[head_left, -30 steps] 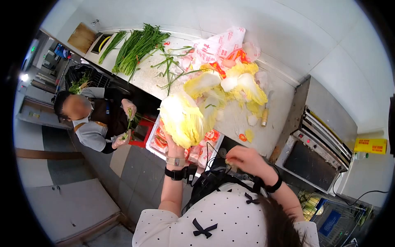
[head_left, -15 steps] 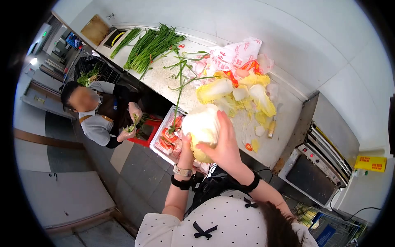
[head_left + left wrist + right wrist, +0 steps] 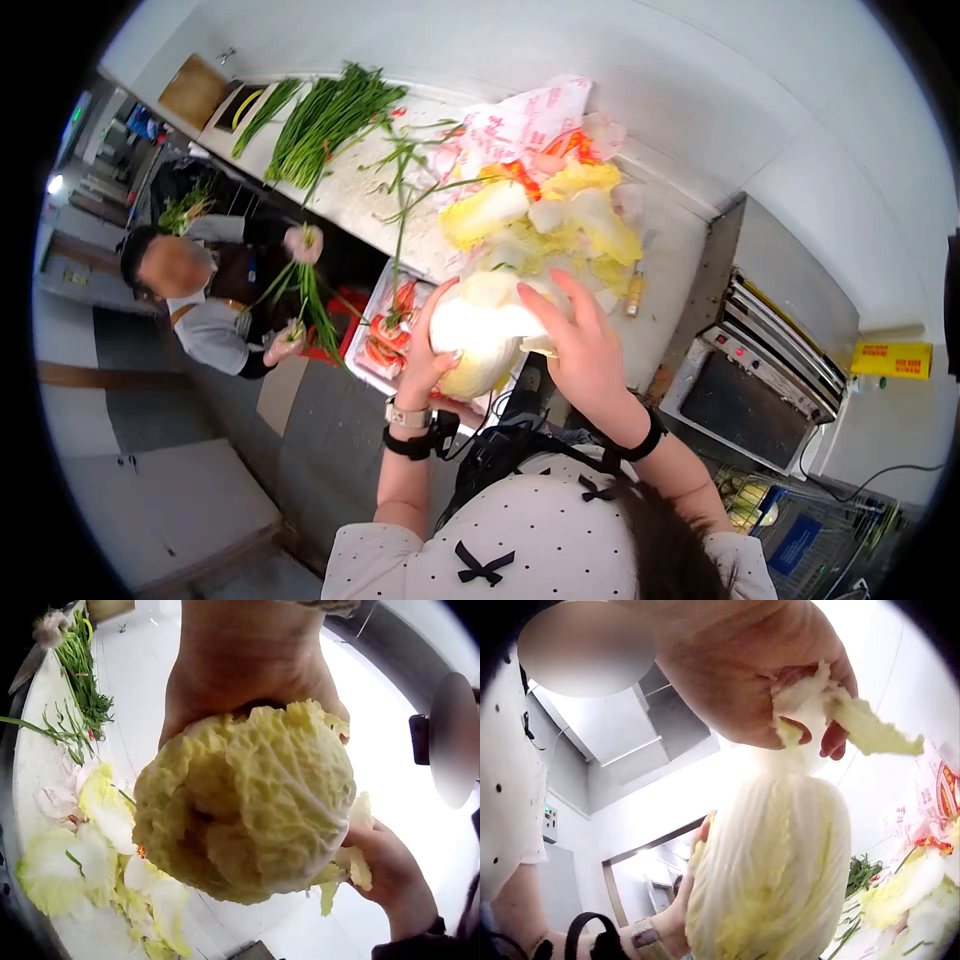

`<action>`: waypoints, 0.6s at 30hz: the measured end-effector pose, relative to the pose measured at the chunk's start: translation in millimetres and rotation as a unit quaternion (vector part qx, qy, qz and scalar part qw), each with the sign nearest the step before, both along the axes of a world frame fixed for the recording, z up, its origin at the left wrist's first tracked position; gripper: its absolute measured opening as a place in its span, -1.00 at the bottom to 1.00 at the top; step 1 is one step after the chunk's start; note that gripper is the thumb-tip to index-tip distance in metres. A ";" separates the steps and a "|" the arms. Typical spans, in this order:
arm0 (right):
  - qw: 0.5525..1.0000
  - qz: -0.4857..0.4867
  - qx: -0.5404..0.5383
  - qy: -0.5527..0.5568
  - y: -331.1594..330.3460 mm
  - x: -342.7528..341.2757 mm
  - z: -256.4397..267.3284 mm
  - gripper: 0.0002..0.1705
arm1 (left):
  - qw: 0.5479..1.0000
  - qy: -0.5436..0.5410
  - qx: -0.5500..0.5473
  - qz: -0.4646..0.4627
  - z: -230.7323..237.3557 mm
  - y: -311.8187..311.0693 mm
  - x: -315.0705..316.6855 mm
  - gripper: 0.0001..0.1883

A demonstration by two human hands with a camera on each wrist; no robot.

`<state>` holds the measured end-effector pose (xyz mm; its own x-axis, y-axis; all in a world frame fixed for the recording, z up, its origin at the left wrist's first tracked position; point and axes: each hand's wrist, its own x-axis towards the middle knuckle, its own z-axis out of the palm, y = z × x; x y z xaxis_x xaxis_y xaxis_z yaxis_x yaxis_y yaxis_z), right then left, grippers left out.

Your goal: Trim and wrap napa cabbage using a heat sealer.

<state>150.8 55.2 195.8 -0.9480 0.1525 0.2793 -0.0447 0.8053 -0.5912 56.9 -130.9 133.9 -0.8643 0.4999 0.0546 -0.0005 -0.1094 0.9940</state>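
Note:
A napa cabbage [image 3: 470,350] is held up in front of the body, over the front edge of the counter. My left hand [image 3: 430,345] grips it from the side, fingers wrapped round it. In the left wrist view, the crinkled yellow leaf tops of the cabbage [image 3: 285,802] face the camera. My right hand [image 3: 585,350] is at the cabbage's white base end. Its curled fingers pinch a torn piece of cabbage leaf [image 3: 874,729], seen in the right wrist view above the smooth pale ribs.
Loose cabbage leaves [image 3: 600,225] and a printed plastic bag [image 3: 535,115] lie on the counter, near a yellow-handled tool [image 3: 635,293]. Green stalks [image 3: 325,130] lie further left. Below is a box of red-and-white packages [image 3: 383,345]. A sealing machine [image 3: 765,340] stands right; another person [image 3: 205,300] handles greens.
The right hand has come from near the body onto the cabbage and now pinches a leaf piece at its base. The cabbage has been turned. The other person's hands have spread apart with greens.

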 end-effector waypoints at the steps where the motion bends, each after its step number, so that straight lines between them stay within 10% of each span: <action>1: 1.000 -0.014 0.028 0.001 5.9 -1.3 0.7 -0.38 | 1.000 0.000 -0.007 -0.021 -3.6 -1.6 -1.1 0.08; 11: 0.917 0.277 -0.176 -0.226 100.5 -2.9 -63.6 -0.64 | 0.921 -0.006 -0.184 -0.343 -40.0 -17.2 -12.9 -0.02; 16: 0.976 -0.007 -0.073 -0.203 157.0 -52.8 -52.8 -0.35 | 0.945 -0.121 -0.074 -0.296 -42.9 -25.1 -12.6 -0.01; 18: 0.993 -0.056 -0.107 -0.005 171.7 -87.8 -59.1 -0.23 | 0.955 -0.218 -0.018 -0.200 -43.7 -33.5 -5.4 -0.06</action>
